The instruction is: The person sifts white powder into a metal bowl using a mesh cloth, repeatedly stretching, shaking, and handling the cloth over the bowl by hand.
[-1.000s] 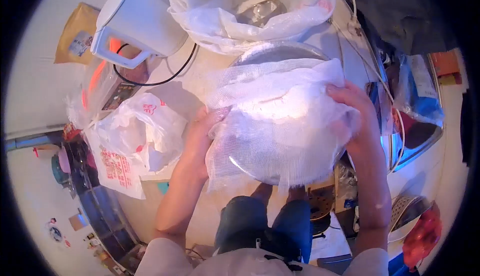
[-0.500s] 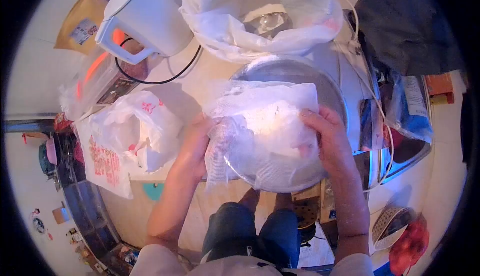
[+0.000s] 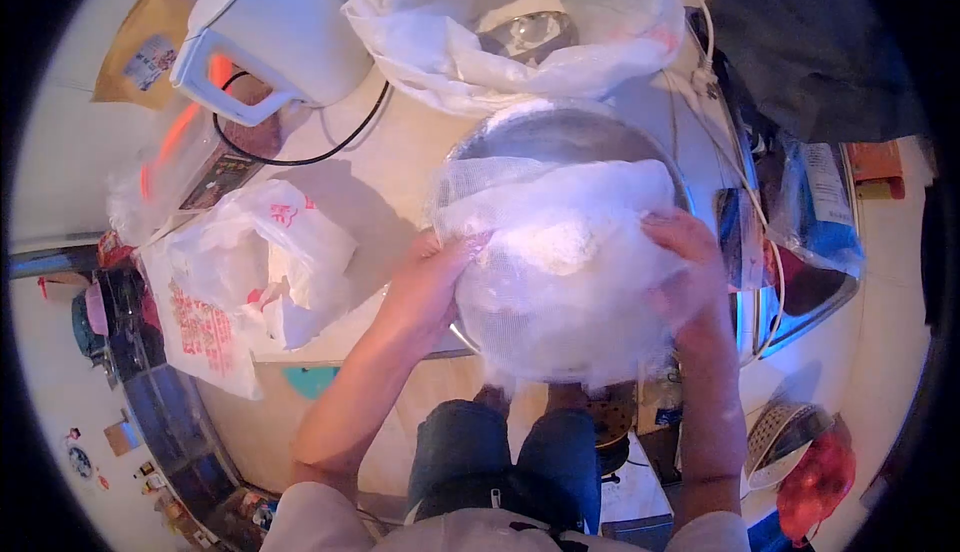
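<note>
A white gauze cloth (image 3: 540, 322) is stretched between my hands over a round metal bowl (image 3: 600, 130). White powder (image 3: 550, 242) lies in a small heap on the middle of the cloth. My left hand (image 3: 430, 277) grips the cloth's left edge, fingers closed on it. The right edge is held by my right hand (image 3: 692, 267), with the thumb on top and the lower fingers blurred beneath the gauze. Most of the bowl's inside is hidden by the cloth.
Behind the bowl stands a large white plastic bag (image 3: 430, 62) with a clear scoop-like vessel (image 3: 530, 34) in it. A white kettle (image 3: 290, 32) is at the back left, a printed plastic bag (image 3: 205, 282) at the left. A cable (image 3: 765, 222) runs down the right side.
The cloth and both hands shifted left, then back to the right. The gauze is now spread wider over the bowl, and the powder heap looks smaller.
</note>
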Demonstrator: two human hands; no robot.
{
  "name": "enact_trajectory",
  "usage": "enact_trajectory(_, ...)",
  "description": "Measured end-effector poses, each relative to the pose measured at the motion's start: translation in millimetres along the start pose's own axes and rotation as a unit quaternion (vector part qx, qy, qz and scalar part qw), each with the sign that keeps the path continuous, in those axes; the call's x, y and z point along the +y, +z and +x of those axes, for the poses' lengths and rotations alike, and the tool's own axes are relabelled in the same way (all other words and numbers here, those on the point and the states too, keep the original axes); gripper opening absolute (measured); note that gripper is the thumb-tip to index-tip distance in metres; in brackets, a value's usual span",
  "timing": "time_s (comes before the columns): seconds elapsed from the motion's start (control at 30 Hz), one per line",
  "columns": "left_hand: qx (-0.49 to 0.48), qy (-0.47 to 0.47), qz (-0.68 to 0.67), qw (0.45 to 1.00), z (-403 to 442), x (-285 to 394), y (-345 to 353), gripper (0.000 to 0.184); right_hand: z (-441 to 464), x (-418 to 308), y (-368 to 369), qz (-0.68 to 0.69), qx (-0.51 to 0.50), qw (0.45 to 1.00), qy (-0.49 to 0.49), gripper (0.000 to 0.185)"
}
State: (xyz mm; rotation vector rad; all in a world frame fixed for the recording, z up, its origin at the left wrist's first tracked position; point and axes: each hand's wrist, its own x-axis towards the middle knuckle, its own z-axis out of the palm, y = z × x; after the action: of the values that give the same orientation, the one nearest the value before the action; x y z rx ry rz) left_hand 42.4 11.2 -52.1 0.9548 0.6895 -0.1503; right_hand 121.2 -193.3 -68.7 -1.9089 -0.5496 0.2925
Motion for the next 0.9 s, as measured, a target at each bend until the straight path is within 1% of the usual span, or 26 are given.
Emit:
enact_trajectory(0.03, -0.024, 0.011, -0.013, 1.0, 0.5, 0.7, 4.4, 0.022, 2.9, -15.5, 1.0, 0.165, 0.023, 0.976, 0.143, 0.026)
enact_trajectory(0.07, 0.012, 0.037, 0.032, 0.999, 0.0, 2.4, 5.0, 0.021, 5.7, -31.5, 1.7, 0.293, 0.082, 0.916, 0.263, 0.025)
enact_trajectory(0.1, 0.051, 0.063, 0.077, 0.994, -1.6, 4.2, 3.0, 0.02, 8.9, -38.4, -0.3, 0.284, 0.064, 0.923, 0.253, 0.025)
enact_trajectory(0.13, 0.091, 0.087, 0.121, 0.985, -3.1, 5.8, 0.6, 0.02, 11.1, -35.5, -1.5, 0.341, 0.056, 0.896, 0.28, 0.029)
enact_trajectory(0.17, 0.086, 0.069, 0.118, 0.987, -2.0, 8.3, -0.7, 0.019, 13.5, -32.3, -2.6, 0.395, 0.05, 0.864, 0.308, 0.033)
enact_trajectory(0.23, 0.069, 0.025, 0.112, 0.991, -0.4, 11.8, -0.7, 0.018, 10.5, -24.3, -0.4, 0.376, 0.07, 0.872, 0.306, 0.031)
enact_trajectory(0.3, 0.041, 0.006, 0.029, 0.999, 2.8, 14.8, 0.1, 0.017, 11.0, -15.9, -0.3, 0.393, 0.075, 0.864, 0.305, 0.028)
enact_trajectory(0.33, 0.03, -0.004, -0.013, 0.999, 4.7, 14.9, -0.8, 0.016, 11.5, -8.5, -0.6, 0.421, 0.067, 0.85, 0.31, 0.027)
enact_trajectory(0.43, 0.035, -0.062, -0.082, 0.994, 2.7, 10.6, -0.6, 0.015, 5.7, 7.1, -5.5, 0.504, 0.045, 0.797, 0.329, 0.023)
enact_trajectory(0.47, 0.031, -0.06, -0.088, 0.994, 2.5, 10.1, 0.0, 0.016, 6.9, 7.5, -7.9, 0.53, 0.038, 0.781, 0.328, 0.022)
enact_trajectory(0.57, 0.031, -0.066, -0.1, 0.992, 2.2, 4.3, -0.3, 0.016, 12.3, -23.5, -9.2, 0.429, 0.085, 0.841, 0.319, 0.018)
enact_trajectory(0.67, 0.042, -0.07, -0.102, 0.991, -0.5, 9.8, 6.4, 0.018, 12.2, 0.8, -8.4, 0.461, 0.063, 0.804, 0.371, 0.015)
enact_trajectory(0.73, 0.068, -0.084, -0.108, 0.988, -2.9, 6.0, 7.9, 0.018, 12.9, -11.0, -6.4, 0.44, 0.13, 0.812, 0.36, 0.014)
enact_trajectory(0.77, 0.057, -0.087, -0.111, 0.988, -5.7, 4.0, 3.1, 0.019, 9.2, -14.6, -2.4, 0.43, 0.16, 0.811, 0.363, 0.014)
enact_trajectory(0.83, 0.02, -0.081, -0.113, 0.99, -5.1, 5.7, -2.2, 0.02, 9.1, -6.2, 0.7, 0.46, 0.128, 0.798, 0.368, 0.015)
enact_trajectory(0.87, 0.024, -0.072, -0.099, 0.992, -6.1, 4.4, -0.7, 0.021, 8.6, 3.1, 0.0, 0.473, 0.116, 0.792, 0.369, 0.015)
enact_trajectory(0.9, 0.029, -0.066, -0.087, 0.994, -9.8, -1.2, 1.2, 0.021, 14.1, 2.4, 0.8, 0.483, 0.039, 0.79, 0.376, 0.018)
